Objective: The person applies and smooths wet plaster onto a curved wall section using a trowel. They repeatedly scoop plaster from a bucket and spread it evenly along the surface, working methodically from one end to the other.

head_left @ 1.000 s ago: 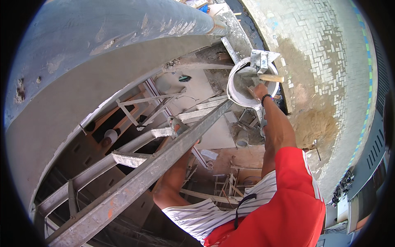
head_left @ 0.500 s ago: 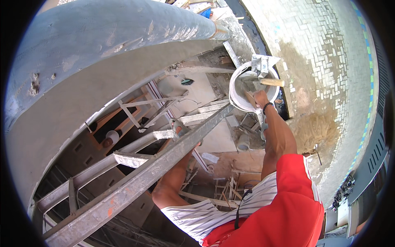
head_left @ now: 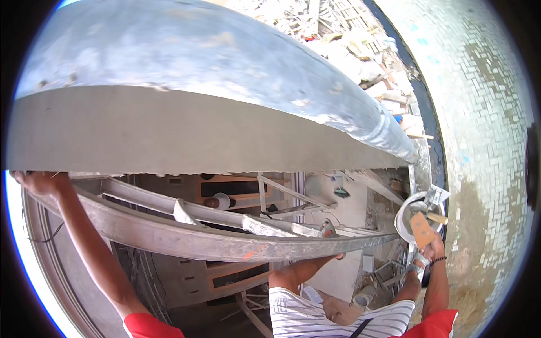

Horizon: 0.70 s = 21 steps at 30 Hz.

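My right hand (head_left: 433, 250) is closed on a brown plastering float (head_left: 421, 230), its flat face dotted with a few grey spots. The float is held over a white bucket (head_left: 402, 218) of grey mortar. A metal trowel (head_left: 436, 197) with a wooden handle (head_left: 437, 218) rests across the bucket's rim. My left hand (head_left: 44, 183) is stretched to the far left, against the lower edge of the grey plastered wall (head_left: 214, 132) near the end of the ladder (head_left: 186, 234); its fingers are mostly hidden.
A rounded grey ledge (head_left: 197, 50) curves over the wall. Below the ladder lie a floor (head_left: 321, 281), a white bucket (head_left: 222, 201) and wooden frames (head_left: 248, 273). My foot (head_left: 328, 228) is on a ladder rung. Rubble (head_left: 366, 50) and a paved street (head_left: 479, 112) lie beyond.
My view has swung left. My left arm has come into view, reaching to the wall's edge. The float has risen out of the bucket, its face now showing.
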Each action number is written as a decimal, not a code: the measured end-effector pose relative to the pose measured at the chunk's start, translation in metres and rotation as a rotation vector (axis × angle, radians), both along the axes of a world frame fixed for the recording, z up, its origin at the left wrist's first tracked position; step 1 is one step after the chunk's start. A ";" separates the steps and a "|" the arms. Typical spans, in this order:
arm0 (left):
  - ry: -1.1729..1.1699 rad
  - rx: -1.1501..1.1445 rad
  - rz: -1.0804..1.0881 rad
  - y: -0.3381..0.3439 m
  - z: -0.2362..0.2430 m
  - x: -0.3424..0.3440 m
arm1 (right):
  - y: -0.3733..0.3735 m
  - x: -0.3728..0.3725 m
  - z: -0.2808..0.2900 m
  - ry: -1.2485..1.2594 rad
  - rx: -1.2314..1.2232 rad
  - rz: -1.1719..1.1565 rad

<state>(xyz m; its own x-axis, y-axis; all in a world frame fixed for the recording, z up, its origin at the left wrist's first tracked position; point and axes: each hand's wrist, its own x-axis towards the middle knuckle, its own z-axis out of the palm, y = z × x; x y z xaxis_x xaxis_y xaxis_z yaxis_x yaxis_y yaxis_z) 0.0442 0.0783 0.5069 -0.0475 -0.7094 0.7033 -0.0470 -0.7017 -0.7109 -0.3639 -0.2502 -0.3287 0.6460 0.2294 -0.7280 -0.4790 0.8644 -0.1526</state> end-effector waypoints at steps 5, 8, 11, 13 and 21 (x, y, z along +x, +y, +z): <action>0.240 -0.263 -0.383 -0.128 0.009 -0.030 | 0.005 0.049 0.220 -0.391 0.034 -0.161; 0.277 -0.336 -0.324 -0.076 -0.009 -0.031 | 0.027 0.087 0.281 -0.538 0.123 0.029; 0.299 -0.395 -0.372 -0.080 -0.010 -0.032 | 0.028 0.125 0.390 -0.666 0.169 -0.019; 0.308 -0.401 -0.362 -0.086 -0.013 -0.028 | 0.031 0.149 0.468 -0.807 0.054 -0.071; 0.302 -0.379 -0.373 -0.091 -0.013 -0.029 | 0.077 0.251 0.665 -1.185 -0.238 -0.424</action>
<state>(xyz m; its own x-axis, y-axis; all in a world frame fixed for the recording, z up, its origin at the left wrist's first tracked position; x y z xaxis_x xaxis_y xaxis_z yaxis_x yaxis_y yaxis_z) 0.0148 -0.0124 0.4936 -0.0039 -0.3809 0.9246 -0.4990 -0.8005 -0.3319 -0.1125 -0.1729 0.3360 0.9152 -0.2083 0.3450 0.3597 0.8081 -0.4664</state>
